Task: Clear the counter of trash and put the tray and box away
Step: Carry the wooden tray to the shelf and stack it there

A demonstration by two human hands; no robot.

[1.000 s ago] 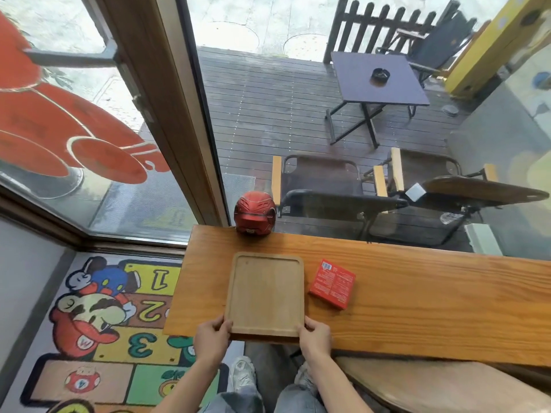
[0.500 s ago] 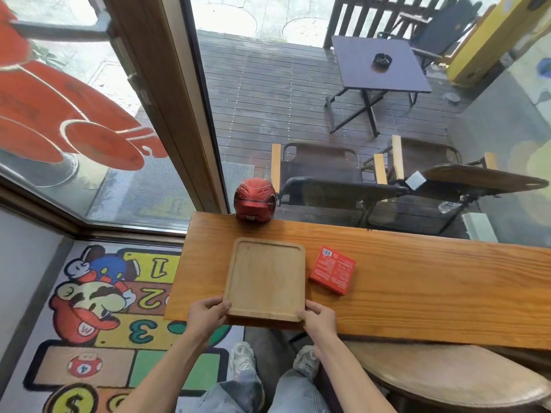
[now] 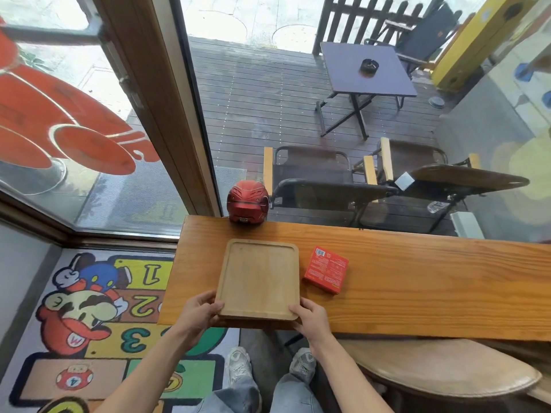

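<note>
A pale wooden tray (image 3: 258,275) with a raised rim lies on the orange wooden counter (image 3: 417,281), its near edge at the counter's front edge. My left hand (image 3: 200,310) grips the tray's near left corner and my right hand (image 3: 310,318) grips its near right corner. A small red box (image 3: 326,273) lies flat on the counter just right of the tray, untouched.
A small red helmet figure (image 3: 248,201) stands at the counter's back edge against the window. A round wooden stool (image 3: 447,371) sits below the counter to my right. A colourful cartoon floor mat (image 3: 98,323) covers the floor on the left.
Both hands keep their grip on the tray's near corners. The tray's near edge looks slightly raised and drawn toward me. The red box has not moved.
</note>
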